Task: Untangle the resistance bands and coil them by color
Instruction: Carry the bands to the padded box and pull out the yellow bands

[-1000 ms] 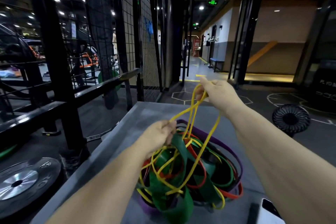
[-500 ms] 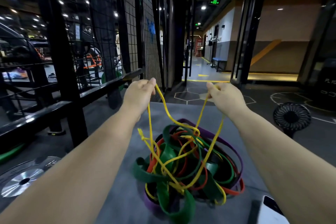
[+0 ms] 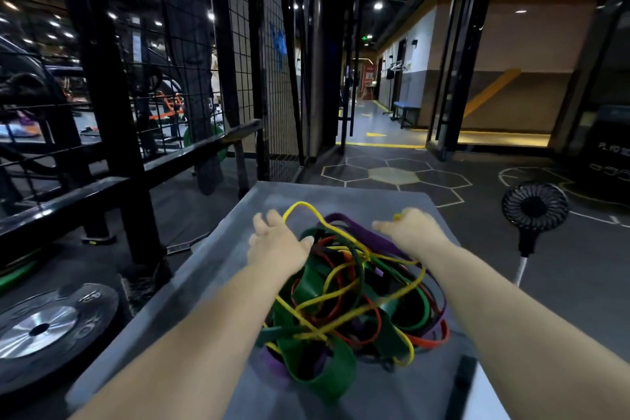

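A tangle of resistance bands (image 3: 341, 303) lies on a grey table (image 3: 225, 290). It mixes thin yellow bands (image 3: 305, 205), wide green bands (image 3: 320, 375), a purple band (image 3: 361, 232) and orange-red bands (image 3: 429, 342). My left hand (image 3: 276, 244) hovers at the pile's far left edge with its fingers spread, and a yellow loop arches just past its fingertips. My right hand (image 3: 414, 230) is low at the pile's far right edge. A bit of yellow band pokes out at its fingers, which seem to pinch it. Both hands are blurred.
A black steel rack (image 3: 112, 119) and a wire mesh wall stand to the left. A weight plate (image 3: 41, 329) lies on the floor at lower left. A small black fan (image 3: 533, 208) stands right of the table. A dark flat object (image 3: 462, 382) lies at the table's near right corner.
Both hands have dropped from chest height to the pile. My left hand has let go of the yellow band, and the lifted yellow strands have fallen back onto the tangle.
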### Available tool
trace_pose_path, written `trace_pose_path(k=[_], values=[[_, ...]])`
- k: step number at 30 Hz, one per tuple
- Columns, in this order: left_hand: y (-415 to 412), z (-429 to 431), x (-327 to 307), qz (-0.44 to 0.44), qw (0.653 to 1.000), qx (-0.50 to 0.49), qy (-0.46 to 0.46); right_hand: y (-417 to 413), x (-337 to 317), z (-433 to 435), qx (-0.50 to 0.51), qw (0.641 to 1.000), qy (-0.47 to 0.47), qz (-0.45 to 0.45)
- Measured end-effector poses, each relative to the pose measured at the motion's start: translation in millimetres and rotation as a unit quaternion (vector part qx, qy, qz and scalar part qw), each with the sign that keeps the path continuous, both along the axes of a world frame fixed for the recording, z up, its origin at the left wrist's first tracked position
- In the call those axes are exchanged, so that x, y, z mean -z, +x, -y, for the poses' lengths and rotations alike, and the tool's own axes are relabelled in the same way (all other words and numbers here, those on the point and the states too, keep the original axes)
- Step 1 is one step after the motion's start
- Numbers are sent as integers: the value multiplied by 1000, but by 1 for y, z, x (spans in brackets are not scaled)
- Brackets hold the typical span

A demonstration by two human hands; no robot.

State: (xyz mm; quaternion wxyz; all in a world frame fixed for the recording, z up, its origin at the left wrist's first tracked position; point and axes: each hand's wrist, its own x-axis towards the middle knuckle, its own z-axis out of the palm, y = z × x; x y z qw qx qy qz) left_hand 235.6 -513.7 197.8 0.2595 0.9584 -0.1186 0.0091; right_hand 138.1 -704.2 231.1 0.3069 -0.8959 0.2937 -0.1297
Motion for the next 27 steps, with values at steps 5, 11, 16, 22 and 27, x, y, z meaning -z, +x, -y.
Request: trace_pose_path(k=[5, 11, 16, 22, 27], values=[[-8, 29, 11, 153, 960, 235, 19, -9, 30, -4, -34, 990, -72, -117], [-15, 53, 32, 103, 917, 335, 191, -12, 58, -4, -92, 974, -85, -191], [-9, 52, 41, 8, 946, 204, 251, -20, 78, -6, -95, 977, -84, -169], [-8, 51, 53, -56, 967, 145, 203, -7, 98, -9, -71, 985, -96, -123], [1, 49, 57, -67, 964, 143, 212, 4, 98, -5, -99, 978, -123, -134]])
